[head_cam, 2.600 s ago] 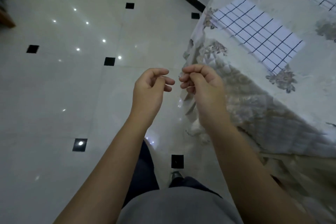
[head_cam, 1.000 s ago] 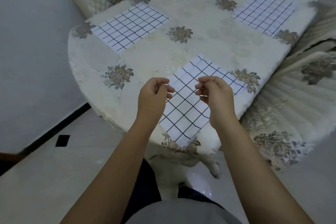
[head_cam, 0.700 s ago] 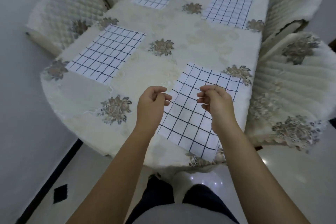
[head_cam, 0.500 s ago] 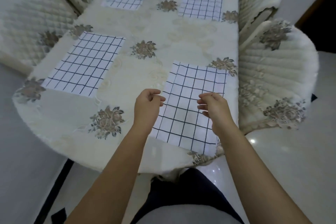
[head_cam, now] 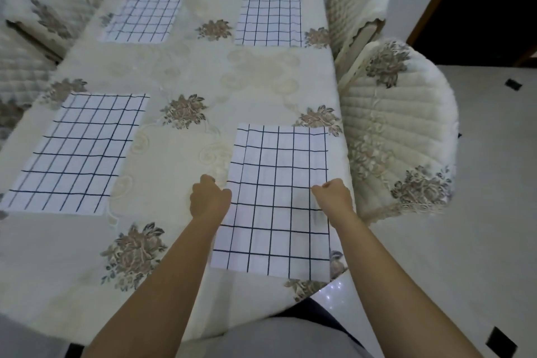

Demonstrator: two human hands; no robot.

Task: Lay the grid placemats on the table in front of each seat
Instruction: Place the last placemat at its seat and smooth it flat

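left hand (head_cam: 210, 197): fingers curled, knuckles up, at the left edge of the near placemat (head_cam: 279, 180); can't tell if it pinches the edge.
right hand (head_cam: 334, 196): fingers curled, over the same mat's right edge; grip hidden, can't tell.
near placemat: flat on the counter (head_cam: 180, 67), lower centre-right of frame, beside the padded chair (head_cam: 406, 131).
other placemats: mid-left mat (head_cam: 78, 151), upper-left mat (head_cam: 143, 14), upper-centre mat (head_cam: 268, 17), all flat and well apart.
counter: covered by a cream floral cloth.
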